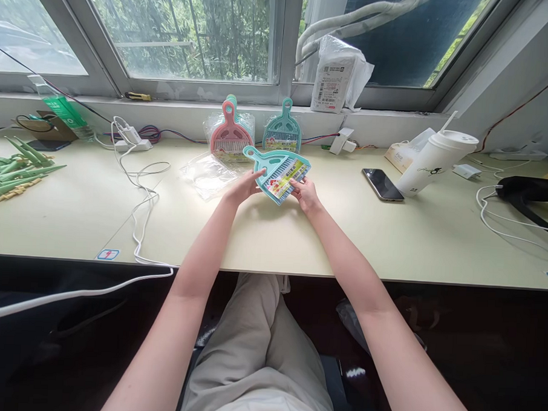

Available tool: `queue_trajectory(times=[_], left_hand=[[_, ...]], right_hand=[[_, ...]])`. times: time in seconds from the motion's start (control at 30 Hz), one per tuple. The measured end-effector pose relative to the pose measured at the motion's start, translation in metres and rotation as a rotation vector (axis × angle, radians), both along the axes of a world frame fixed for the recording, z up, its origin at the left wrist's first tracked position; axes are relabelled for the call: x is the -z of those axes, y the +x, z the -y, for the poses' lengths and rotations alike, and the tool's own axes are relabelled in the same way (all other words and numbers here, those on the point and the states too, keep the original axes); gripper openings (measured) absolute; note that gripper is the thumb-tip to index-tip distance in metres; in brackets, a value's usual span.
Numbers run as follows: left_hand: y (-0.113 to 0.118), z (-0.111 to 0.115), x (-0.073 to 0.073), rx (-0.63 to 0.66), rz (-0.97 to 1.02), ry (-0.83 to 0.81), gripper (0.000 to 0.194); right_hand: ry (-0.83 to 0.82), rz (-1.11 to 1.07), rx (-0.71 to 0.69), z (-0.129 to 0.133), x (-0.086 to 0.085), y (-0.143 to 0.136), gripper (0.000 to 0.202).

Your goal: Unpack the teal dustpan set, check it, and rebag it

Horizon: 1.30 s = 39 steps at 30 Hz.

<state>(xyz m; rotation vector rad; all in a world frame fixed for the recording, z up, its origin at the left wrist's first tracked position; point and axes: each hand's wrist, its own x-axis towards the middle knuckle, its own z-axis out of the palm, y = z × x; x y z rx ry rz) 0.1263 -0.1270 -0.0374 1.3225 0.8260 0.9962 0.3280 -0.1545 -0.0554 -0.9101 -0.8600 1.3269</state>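
A teal mini dustpan and brush set [272, 165] is held up above the table, tilted with its handle toward the upper left. A colourful printed label lies across its bristles. My left hand [246, 186] grips its left edge, thumb on top. My right hand [306, 195] pinches the lower right side by the label. Behind it, a pink dustpan set [227, 134] leans against the sill with others stacked behind. Another teal dustpan set [283, 128] stands to its right. Clear plastic bags [207, 175] lie crumpled left of my hands.
On the right are a phone [382, 185], a large white cup [432, 164] with a straw and a tissue box [401, 155]. White cables [140, 212] trail over the table's left and front edge. Green woven leaves [16, 167] and a tilted bottle [64, 111] are far left.
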Motion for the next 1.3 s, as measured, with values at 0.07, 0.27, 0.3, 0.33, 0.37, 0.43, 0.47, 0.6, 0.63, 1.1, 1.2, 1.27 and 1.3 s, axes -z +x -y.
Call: queue_trajectory(times=[0.07, 0.27, 0.3, 0.33, 0.37, 0.43, 0.47, 0.6, 0.63, 1.1, 1.2, 1.27, 1.3], left_hand=[[-0.003, -0.002, -0.005, -0.201, -0.106, 0.028, 0.047], [-0.018, 0.002, -0.006, -0.879, -0.887, 0.358, 0.048], [-0.021, 0.002, -0.004, -0.905, -0.989, 0.368, 0.045], [-0.023, 0.001, -0.002, -0.901, -1.064, 0.347, 0.042], [-0.024, 0.000, 0.001, -0.868, -1.116, 0.298, 0.039], [-0.026, -0.002, 0.004, -0.771, -1.179, 0.179, 0.034], [-0.025, -0.003, 0.004, -0.734, -1.204, 0.141, 0.034], [-0.018, -0.003, 0.001, -0.691, -1.291, 0.170, 0.035], [-0.017, -0.002, 0.000, -0.678, -1.304, 0.185, 0.033], [-0.024, -0.003, 0.006, -0.682, -1.221, 0.367, 0.037], [-0.025, -0.003, 0.006, -0.744, -1.145, 0.411, 0.040], [-0.024, -0.002, 0.006, -0.747, -1.106, 0.439, 0.041], [-0.023, -0.002, 0.006, -0.737, -1.094, 0.451, 0.041]], right_hand=[[-0.004, -0.001, 0.013, 0.001, -0.001, 0.000, 0.018], [-0.010, 0.012, 0.027, -0.001, 0.001, 0.002, 0.019], [-0.010, 0.016, 0.026, -0.001, 0.002, 0.002, 0.018], [-0.011, 0.019, 0.026, -0.002, 0.003, 0.003, 0.018], [-0.011, 0.020, 0.024, -0.002, 0.003, 0.003, 0.017], [-0.009, 0.018, 0.020, -0.002, 0.004, 0.003, 0.017], [-0.010, 0.017, 0.020, -0.002, 0.004, 0.003, 0.017], [-0.034, 0.024, 0.037, -0.001, 0.002, 0.001, 0.018], [-0.044, 0.028, 0.042, -0.001, 0.002, 0.001, 0.018], [-0.114, 0.075, 0.017, 0.000, 0.004, -0.001, 0.018], [-0.144, 0.072, 0.049, -0.001, 0.003, -0.002, 0.017], [-0.159, 0.060, 0.091, -0.002, 0.004, -0.001, 0.018], [-0.162, 0.053, 0.113, -0.003, 0.005, 0.001, 0.017]])
